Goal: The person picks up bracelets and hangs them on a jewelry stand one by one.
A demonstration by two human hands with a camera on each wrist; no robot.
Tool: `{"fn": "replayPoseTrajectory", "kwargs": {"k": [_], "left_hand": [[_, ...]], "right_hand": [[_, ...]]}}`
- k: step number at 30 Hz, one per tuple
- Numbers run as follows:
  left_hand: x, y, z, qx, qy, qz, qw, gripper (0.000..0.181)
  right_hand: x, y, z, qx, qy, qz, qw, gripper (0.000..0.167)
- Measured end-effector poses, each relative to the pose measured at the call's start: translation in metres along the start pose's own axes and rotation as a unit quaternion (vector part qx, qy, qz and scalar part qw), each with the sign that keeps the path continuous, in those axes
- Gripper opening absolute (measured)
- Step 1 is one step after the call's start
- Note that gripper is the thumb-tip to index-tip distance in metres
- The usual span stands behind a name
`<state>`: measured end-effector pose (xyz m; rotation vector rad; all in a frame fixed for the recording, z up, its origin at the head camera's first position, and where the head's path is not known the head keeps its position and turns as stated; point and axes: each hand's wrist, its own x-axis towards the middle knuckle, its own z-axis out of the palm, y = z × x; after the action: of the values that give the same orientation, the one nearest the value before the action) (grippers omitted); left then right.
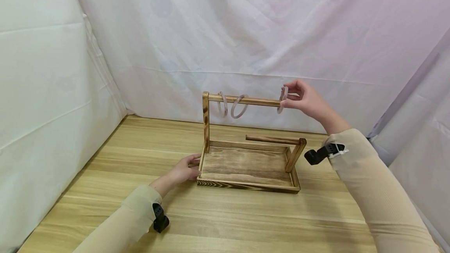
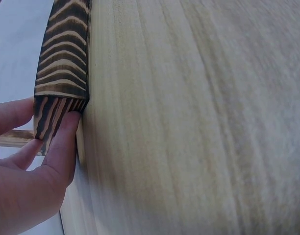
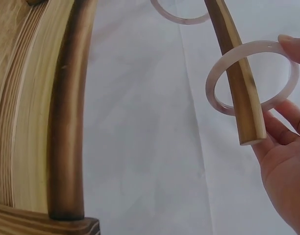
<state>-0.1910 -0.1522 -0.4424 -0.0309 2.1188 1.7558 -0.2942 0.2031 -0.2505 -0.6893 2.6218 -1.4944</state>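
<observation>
My right hand (image 1: 305, 98) pinches a pale translucent bangle (image 1: 283, 100) between thumb and fingers at the free end of the stand's upper bar (image 1: 261, 101). In the right wrist view, the bar's end passes through this bangle (image 3: 220, 78). Two similar bangles hang further left on that bar, one slanted bangle (image 1: 239, 106) and another bangle (image 1: 222, 104) nearer the post. My left hand (image 1: 184, 169) rests against the left short side of the wooden stand's tray (image 1: 246, 186). In the left wrist view, its fingers (image 2: 62, 147) touch the dark-striped end wall.
A lower bar (image 1: 272, 139) reaches left from a short post (image 1: 296, 155) on the tray's right side, with no bangle on it. The stand stands on a wood-grain table (image 1: 225, 218). White cloth (image 1: 165, 42) hangs behind and at both sides.
</observation>
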Motion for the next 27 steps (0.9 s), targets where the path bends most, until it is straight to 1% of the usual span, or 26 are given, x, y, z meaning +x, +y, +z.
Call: {"fn": "replayPoseTrajectory", "kwargs": {"k": [4, 9, 13, 22, 27], "left_hand": [[0.0, 0.0, 0.0, -0.001, 0.001, -0.001, 1.0, 0.066], [-0.001, -0.001, 0.0, 0.0, -0.003, -0.001, 1.0, 0.066], [-0.001, -0.001, 0.0, 0.003, -0.004, 0.001, 1.0, 0.065], [-0.002, -0.002, 0.0, 0.002, 0.001, 0.004, 1.0, 0.066], [-0.001, -0.003, 0.0, 0.0, -0.003, 0.004, 1.0, 0.065]], "right_hand": [[0.004, -0.006, 0.003, -0.011, -0.01, 0.005, 0.9999, 0.051], [0.007, -0.011, 0.008, -0.019, -0.023, -0.007, 0.9995, 0.05], [0.01, -0.015, 0.011, -0.012, -0.027, -0.015, 0.9995, 0.048], [0.013, -0.021, 0.014, -0.04, -0.049, -0.005, 0.998, 0.055], [0.017, -0.022, 0.017, -0.05, -0.055, -0.017, 0.9971, 0.055]]}}
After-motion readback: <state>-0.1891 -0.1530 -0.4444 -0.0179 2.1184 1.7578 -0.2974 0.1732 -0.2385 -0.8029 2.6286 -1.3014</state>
